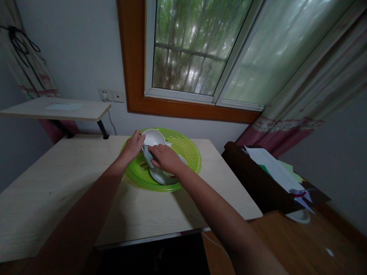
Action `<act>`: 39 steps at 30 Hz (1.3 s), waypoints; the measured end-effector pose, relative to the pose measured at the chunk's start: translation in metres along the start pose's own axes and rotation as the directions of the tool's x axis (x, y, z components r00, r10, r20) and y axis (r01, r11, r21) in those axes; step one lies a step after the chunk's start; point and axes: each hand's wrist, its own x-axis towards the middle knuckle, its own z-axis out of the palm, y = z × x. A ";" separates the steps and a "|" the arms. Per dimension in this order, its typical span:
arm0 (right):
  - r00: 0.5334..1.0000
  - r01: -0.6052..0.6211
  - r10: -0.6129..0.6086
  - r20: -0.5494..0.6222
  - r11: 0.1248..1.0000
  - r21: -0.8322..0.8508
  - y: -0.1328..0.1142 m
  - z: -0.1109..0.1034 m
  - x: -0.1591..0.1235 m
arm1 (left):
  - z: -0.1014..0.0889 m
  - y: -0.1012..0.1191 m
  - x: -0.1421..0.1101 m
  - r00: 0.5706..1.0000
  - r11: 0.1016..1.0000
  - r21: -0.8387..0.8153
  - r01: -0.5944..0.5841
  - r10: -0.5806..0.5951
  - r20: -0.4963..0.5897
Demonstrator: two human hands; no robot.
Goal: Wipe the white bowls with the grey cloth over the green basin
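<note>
A round green plastic basket point(188, 147) sits at the far edge of a pale wooden table point(61, 182). Inside it stands a white bowl point(154, 137), tilted toward me. My left hand point(133, 146) grips the bowl's left rim, fingers curled over it. My right hand point(166, 158) is closed on a small grey-blue cloth point(147, 155) and presses it against the bowl's underside. A white plate point(160, 176) lies under my right hand in the basket. Thin yellowish sticks point(143, 166), perhaps chopsticks, show beside the plate.
A small shelf point(56, 109) on black brackets juts out at the back left. The window point(195, 49) and pink-edged curtains rise behind the table. At the right, a dark piece of furniture point(257, 179) holds loose papers point(275, 166). A dark object lies below the table's near edge.
</note>
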 end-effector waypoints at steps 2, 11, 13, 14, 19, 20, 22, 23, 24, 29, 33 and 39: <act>1.000 -0.020 0.020 -0.004 1.000 0.022 -0.001 -0.001 -0.001 | 0.000 -0.001 0.000 1.000 1.000 0.006 -0.009 0.009 0.002; 0.997 -0.008 0.008 -0.072 1.000 -0.002 -0.003 -0.006 0.001 | 0.003 -0.005 0.004 1.000 1.000 0.012 0.016 -0.016 -0.005; 0.995 0.020 -0.022 -0.099 0.999 -0.026 -0.002 -0.005 0.001 | 0.003 -0.004 0.003 1.000 1.000 0.000 0.017 -0.017 -0.004; 0.993 0.030 -0.034 -0.113 0.999 -0.034 -0.001 -0.004 0.002 | 0.003 -0.004 0.003 1.000 1.000 -0.003 0.014 -0.014 -0.001; 0.978 0.122 -0.119 -0.172 0.993 0.003 0.002 0.004 0.003 | 0.002 -0.002 0.002 1.000 1.000 0.022 0.012 -0.012 0.000; 0.975 0.144 -0.137 -0.178 0.989 0.027 0.002 0.006 0.003 | 0.002 -0.002 0.002 1.000 1.000 0.027 0.015 -0.015 -0.002; 0.970 0.173 -0.157 -0.184 0.982 0.074 0.002 0.008 0.003 | 0.003 -0.002 0.003 1.000 0.999 0.038 0.010 -0.009 -0.005; 0.969 0.182 -0.162 -0.186 0.979 0.093 0.003 0.009 0.003 | 0.003 -0.002 0.003 1.000 0.999 0.044 0.003 -0.003 -0.005; 0.968 0.186 -0.164 -0.188 0.977 0.108 0.003 0.010 0.003 | 0.003 -0.002 0.003 1.000 0.999 0.049 -0.003 0.004 -0.008; 0.970 0.204 -0.185 -0.157 0.972 0.113 0.004 0.011 0.002 | 0.002 -0.002 0.003 1.000 0.999 0.034 0.002 -0.001 -0.013; 0.981 0.177 -0.170 -0.097 0.982 0.065 0.003 0.009 0.001 | 0.003 -0.003 0.003 1.000 1.000 0.024 0.001 -0.001 -0.014; 0.989 0.143 -0.145 -0.018 0.987 -0.075 0.000 0.007 0.000 | 0.004 -0.006 0.005 1.000 1.000 -0.021 0.000 0.000 -0.006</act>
